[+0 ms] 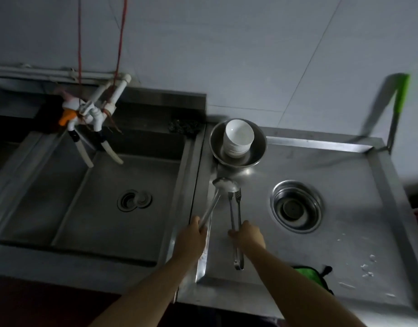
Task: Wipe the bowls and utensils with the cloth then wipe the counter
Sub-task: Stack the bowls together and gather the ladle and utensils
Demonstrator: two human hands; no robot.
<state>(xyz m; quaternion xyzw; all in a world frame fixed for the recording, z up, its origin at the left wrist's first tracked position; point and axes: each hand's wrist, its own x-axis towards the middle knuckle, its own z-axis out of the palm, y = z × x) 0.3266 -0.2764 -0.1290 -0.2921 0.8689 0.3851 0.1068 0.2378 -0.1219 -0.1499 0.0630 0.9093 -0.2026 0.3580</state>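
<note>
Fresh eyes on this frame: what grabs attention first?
Both hands at bottom centre, each gripping a utensil: the left hand holds a ladle, the right hand holds tongs. Behind them, a stack of white bowls sits inside a metal basin on the steel counter. A green cloth lies at the counter's near edge, untouched.

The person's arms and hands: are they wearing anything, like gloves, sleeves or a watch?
Nothing that shows. Both forearms are bare all the way to the bottom edge of the head view, with no sleeve in sight. The left hand and the right hand are ungloved, and no watch, band or ring can be seen, though the light is dim and fine detail is hard to tell.
</note>
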